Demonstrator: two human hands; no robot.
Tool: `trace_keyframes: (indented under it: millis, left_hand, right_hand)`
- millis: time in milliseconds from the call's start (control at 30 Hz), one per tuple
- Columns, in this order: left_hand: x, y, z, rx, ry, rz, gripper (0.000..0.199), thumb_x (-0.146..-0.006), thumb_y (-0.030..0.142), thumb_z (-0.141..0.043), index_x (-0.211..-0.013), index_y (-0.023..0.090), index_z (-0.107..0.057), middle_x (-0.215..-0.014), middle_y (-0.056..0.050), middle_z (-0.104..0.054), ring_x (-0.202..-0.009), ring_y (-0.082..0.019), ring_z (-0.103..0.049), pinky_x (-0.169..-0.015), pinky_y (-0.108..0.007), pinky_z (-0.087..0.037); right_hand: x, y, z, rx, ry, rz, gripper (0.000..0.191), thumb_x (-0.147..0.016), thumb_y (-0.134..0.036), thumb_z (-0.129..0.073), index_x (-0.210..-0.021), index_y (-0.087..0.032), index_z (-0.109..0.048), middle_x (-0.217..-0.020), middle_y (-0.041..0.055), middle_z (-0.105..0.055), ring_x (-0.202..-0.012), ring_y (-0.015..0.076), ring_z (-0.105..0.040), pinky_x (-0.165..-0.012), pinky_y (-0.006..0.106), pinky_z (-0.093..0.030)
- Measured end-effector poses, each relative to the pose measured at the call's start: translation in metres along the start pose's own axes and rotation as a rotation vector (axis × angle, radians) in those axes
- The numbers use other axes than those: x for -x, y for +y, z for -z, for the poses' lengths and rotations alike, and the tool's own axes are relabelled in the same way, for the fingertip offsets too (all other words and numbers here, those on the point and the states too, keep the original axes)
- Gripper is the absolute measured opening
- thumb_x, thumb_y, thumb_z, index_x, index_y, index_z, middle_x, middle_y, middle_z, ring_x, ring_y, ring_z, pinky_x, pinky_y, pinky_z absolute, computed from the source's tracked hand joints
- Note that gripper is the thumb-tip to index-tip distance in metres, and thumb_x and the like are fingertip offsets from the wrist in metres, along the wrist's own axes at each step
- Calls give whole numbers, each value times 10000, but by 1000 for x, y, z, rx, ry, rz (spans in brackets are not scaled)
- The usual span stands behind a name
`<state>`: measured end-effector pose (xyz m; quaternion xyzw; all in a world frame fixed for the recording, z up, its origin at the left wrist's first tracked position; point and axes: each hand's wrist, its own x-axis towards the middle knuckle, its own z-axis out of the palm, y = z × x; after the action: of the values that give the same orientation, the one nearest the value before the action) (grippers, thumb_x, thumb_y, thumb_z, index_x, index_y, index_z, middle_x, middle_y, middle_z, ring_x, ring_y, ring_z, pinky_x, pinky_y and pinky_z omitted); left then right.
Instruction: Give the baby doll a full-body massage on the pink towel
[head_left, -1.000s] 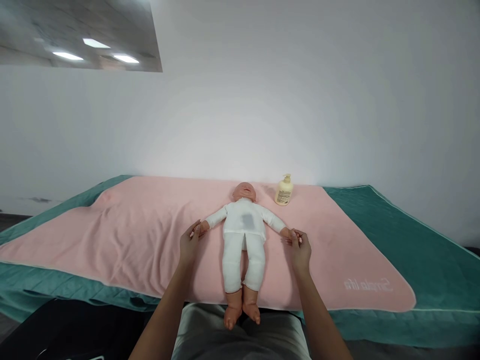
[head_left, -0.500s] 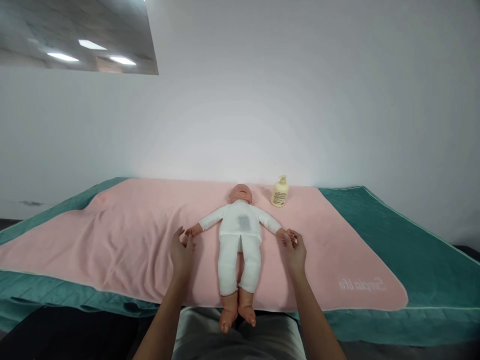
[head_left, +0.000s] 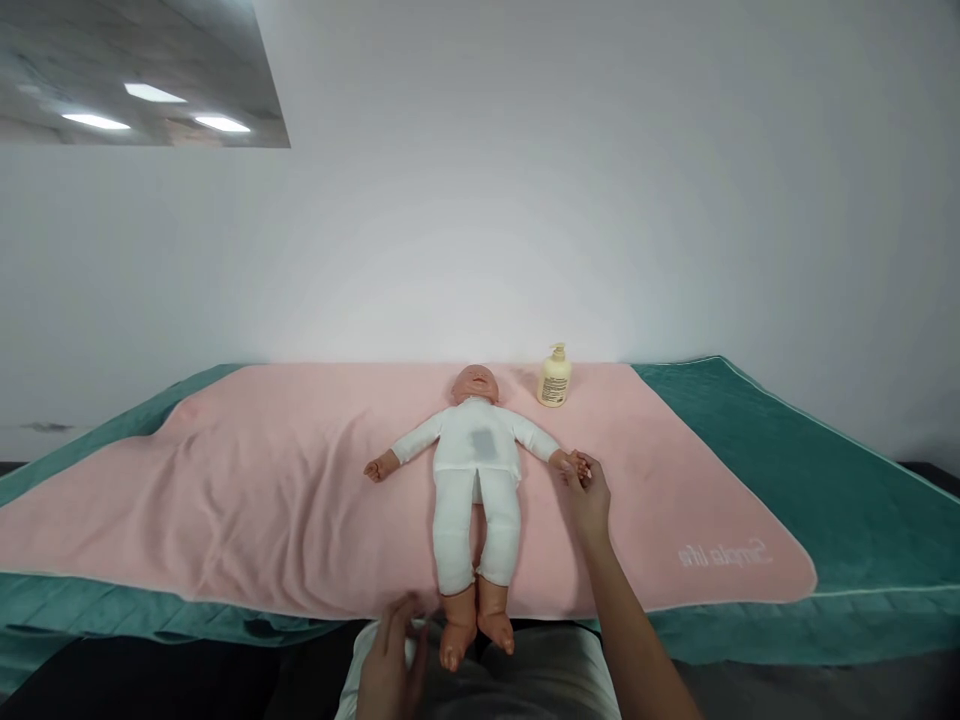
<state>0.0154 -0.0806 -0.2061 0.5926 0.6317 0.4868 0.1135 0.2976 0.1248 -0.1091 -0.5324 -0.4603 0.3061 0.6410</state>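
Note:
A baby doll (head_left: 459,440) in a white top and trousers lies on its back on a pink blanket (head_left: 262,480), arms spread, its bare feet past the blanket's near edge. My right hand (head_left: 589,495) is closed with thumb and fingers around the doll's hand on the right side. Low in the view, my left hand (head_left: 391,650) hovers over my lap, just left of the doll's feet. Its fingers are bent and apart, slightly blurred, with nothing seen in them. The doll's other hand lies free on the blanket.
Right of the doll's head stands a cream pump bottle (head_left: 554,380). Beneath the blanket, a green cover (head_left: 757,470) shows at both sides and along the front edge. A white wall (head_left: 480,200) rises directly behind, with a reflective panel (head_left: 150,60) at upper left.
My left hand has let go of the doll's hand and moved down toward my lap beside the feet. My right hand keeps its hold. The view has shifted slightly.

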Motion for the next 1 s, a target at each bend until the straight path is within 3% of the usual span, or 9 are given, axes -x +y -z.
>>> trace_keyframes:
  millis: [133,233,300,433,567,667,733,867,1000]
  left_hand:
    - [2,0,-8,103,-215,109,373,-718,300,-624,-1074,200,-570,-1046,-115,-654,-727,-217,-658,-667,-355,-562]
    - [-4,11,-11,284,-236,195,402,-708,333,-676,-1060,197,-537,-912,-73,-646,-643,-192,-628,-582,-313,-536]
    - [-6,20,-11,448,-222,201,438,-712,370,-699,-1071,191,-522,-868,-63,-637,-638,-193,-635,-567,-296,-526]
    - [2,34,-13,641,-162,266,577,-741,460,-695,-1207,196,-483,-964,-98,-661,-731,-217,-670,-667,-315,-548]
    - [7,47,-11,712,29,293,602,-751,511,-690,-1245,222,-507,-1130,-119,-646,-962,-263,-664,-778,-311,-550]
    - [3,58,-3,673,199,242,522,-772,475,-687,-1221,234,-579,-1319,-119,-548,-1143,-291,-590,-837,-311,-549]
    - [-3,68,5,618,257,204,444,-798,446,-667,-1179,221,-636,-1336,-114,-545,-1201,-302,-552,-879,-328,-545]
    - [-16,86,19,627,267,236,465,-809,460,-650,-1201,209,-645,-1253,-118,-631,-1152,-304,-595,-887,-364,-558]
    - [-38,97,26,638,168,192,489,-766,470,-698,-1154,174,-668,-1162,-130,-683,-1081,-302,-641,-839,-347,-583]
  right_hand:
    - [0,-4,-1,24,12,-27,530,-734,-457,-678,-1182,-202,-555,-1180,101,-620,-997,246,-628,-850,394,-520]
    - [0,-7,-1,53,14,-29,561,-717,-457,-692,-1194,-196,-552,-1180,105,-617,-1044,262,-609,-901,414,-495]
    - [0,-8,0,74,10,-28,582,-706,-460,-701,-1200,-188,-553,-1181,109,-616,-1065,270,-599,-925,421,-479]
    - [0,-10,0,100,-5,-25,622,-701,-479,-703,-1217,-169,-546,-1190,126,-612,-1080,280,-589,-939,423,-468]
    - [1,-10,0,110,-16,-23,645,-709,-504,-692,-1235,-167,-531,-1197,130,-610,-1077,283,-589,-926,422,-473]
    - [2,-9,0,113,-29,-20,645,-708,-498,-692,-1240,-172,-527,-1199,130,-612,-1084,289,-588,-935,432,-467]
    - [0,-8,1,107,-48,-14,648,-701,-474,-695,-1251,-181,-521,-1221,126,-605,-1104,290,-582,-956,437,-456]
    - [-8,-9,2,75,-95,4,627,-705,-451,-660,-1263,-202,-520,-1302,111,-559,-1164,273,-553,-982,412,-447]
    - [-21,-19,1,63,-125,15,612,-750,-490,-606,-1284,-205,-520,-1305,116,-550,-1061,257,-612,-882,397,-510]
